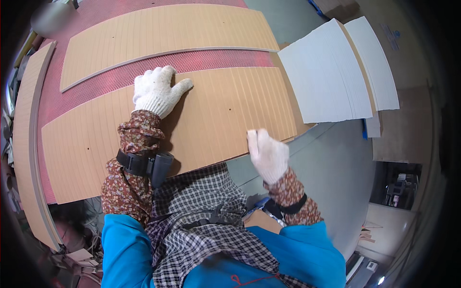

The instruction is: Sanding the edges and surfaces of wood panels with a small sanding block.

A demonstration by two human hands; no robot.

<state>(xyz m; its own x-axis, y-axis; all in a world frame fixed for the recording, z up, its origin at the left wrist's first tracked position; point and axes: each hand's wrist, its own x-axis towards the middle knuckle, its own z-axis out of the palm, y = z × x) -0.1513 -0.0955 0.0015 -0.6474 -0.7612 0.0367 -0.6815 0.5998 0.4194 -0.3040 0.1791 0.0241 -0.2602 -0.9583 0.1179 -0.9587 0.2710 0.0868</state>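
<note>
The left hand (156, 91), in a white knit glove, lies flat with fingers spread on the near grooved wooden panel (201, 120), gripping nothing. The right hand (267, 152), also gloved, curls over that panel's near edge. A second grooved panel (163, 36) lies beyond it on the red mesh surface (144, 72); white sheets (331, 72) are stacked to its right.
</note>
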